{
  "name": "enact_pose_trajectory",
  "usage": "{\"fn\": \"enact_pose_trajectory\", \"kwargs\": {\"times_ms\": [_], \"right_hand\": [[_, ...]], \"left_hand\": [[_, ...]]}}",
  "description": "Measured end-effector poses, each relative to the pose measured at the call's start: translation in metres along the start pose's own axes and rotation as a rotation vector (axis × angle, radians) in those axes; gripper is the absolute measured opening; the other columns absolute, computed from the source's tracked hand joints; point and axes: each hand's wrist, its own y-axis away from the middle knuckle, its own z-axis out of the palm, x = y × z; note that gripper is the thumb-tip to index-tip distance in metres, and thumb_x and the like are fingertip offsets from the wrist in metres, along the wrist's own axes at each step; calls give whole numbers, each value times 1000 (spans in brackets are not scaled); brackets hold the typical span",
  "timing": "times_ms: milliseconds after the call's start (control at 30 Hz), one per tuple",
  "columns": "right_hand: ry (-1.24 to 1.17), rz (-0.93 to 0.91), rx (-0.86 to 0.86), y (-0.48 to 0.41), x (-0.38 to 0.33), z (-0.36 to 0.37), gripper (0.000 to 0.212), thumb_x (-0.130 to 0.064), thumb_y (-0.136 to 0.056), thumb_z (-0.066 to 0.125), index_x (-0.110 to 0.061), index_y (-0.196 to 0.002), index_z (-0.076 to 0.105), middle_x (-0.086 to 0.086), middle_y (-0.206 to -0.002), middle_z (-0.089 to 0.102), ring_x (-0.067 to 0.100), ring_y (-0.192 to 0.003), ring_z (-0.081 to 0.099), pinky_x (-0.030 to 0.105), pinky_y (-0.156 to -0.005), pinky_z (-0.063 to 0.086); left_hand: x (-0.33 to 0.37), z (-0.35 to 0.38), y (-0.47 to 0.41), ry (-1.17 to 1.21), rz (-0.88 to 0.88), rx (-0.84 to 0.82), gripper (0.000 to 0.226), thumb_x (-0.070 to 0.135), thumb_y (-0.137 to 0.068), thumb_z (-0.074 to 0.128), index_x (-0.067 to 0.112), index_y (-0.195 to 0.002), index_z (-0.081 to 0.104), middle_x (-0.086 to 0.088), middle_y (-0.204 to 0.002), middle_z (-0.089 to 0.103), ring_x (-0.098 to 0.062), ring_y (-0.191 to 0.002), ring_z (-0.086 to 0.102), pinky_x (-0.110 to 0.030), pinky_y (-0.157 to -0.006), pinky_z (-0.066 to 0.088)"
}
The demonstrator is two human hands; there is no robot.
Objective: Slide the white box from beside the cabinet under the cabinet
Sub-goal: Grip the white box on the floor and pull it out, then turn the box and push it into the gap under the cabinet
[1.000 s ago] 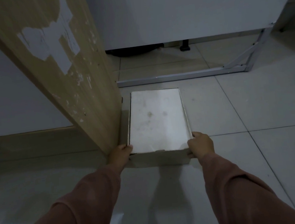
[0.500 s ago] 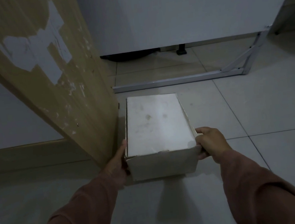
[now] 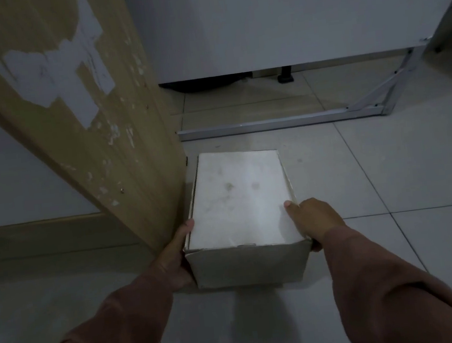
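Observation:
The white box (image 3: 240, 198) rests on the tiled floor right beside the wooden cabinet side panel (image 3: 77, 109), its near end lifted or drawn towards me. My left hand (image 3: 177, 257) grips the box's left near corner, squeezed between box and panel. My right hand (image 3: 313, 222) holds the right near corner, thumb lying on the lid. Both sleeves are reddish brown. The cabinet's underside is not visible from here.
A white metal frame bar (image 3: 278, 123) lies across the floor beyond the box, with a slanted brace (image 3: 389, 82) at the right. A white panel (image 3: 272, 16) stands behind, with a dark gap and a black foot (image 3: 285, 77) under it. Open tiles lie to the right.
The box has come back towards me along the panel, its front face now showing. Both hands shifted from the near edge to the box's sides.

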Motion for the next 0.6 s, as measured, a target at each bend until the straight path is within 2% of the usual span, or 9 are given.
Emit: {"fn": "enact_pose_trajectory", "kwargs": {"times_ms": [67,133,267,300,367,433,533,600], "right_hand": [[6,48,-4,-1,0,0,54,-48,-97,31,-5,-106,62,20,-103,62,37,-103,62,42,-93,51],[43,65,35,2,-4,0,54,-42,-99,34,1,-117,61,22,-119,63,36,-111,59,38,-94,46],[140,24,77,4,-16,4,35,-19,-97,37,1,-111,61,22,-118,63,37,-109,59,33,-77,43],[147,10,91,6,-20,7,34,-16,-96,37,1,-112,61,22,-119,62,36,-109,59,33,-76,41],[113,-6,120,11,-27,9,33,-13,-93,37,0,-114,59,23,-122,60,37,-111,58,35,-83,44],[99,-22,154,20,-32,10,34,-14,-92,38,-1,-117,58,22,-125,59,38,-112,57,36,-88,44],[97,-45,150,34,-37,10,35,-15,-93,38,0,-117,58,22,-126,60,37,-112,57,34,-87,43],[77,-57,167,47,-40,5,33,-12,-93,38,1,-114,59,22,-123,61,37,-110,58,32,-82,41]], "left_hand": [[-3,-2,5,-16,16,4,56,52,-61,69,8,-95,79,-19,-103,75,-32,-94,70,-47,-92,49],[-8,-4,11,-11,12,17,59,52,-62,67,9,-102,75,-19,-104,75,-32,-100,67,-46,-93,48],[-17,-6,26,-12,10,60,57,54,-59,67,11,-93,78,-19,-102,74,-32,-102,64,-46,-98,46],[-19,-9,30,-5,25,68,56,54,-61,66,12,-96,77,-19,-105,73,-32,-102,63,-47,-100,45],[-21,-13,37,-11,70,71,57,53,-67,63,15,-108,71,-17,-112,70,-32,-105,62,-46,-101,45],[-23,-20,46,-8,97,68,55,52,-70,61,16,-111,69,-15,-108,73,-31,-104,63,-44,-95,48],[-25,-27,65,-48,108,59,46,51,-82,53,17,-108,68,-12,-95,77,-30,-98,64,-43,-88,50],[-24,-29,79,-114,110,47,55,54,-74,56,18,-115,66,-15,-106,72,-32,-101,63,-47,-92,48]]}}
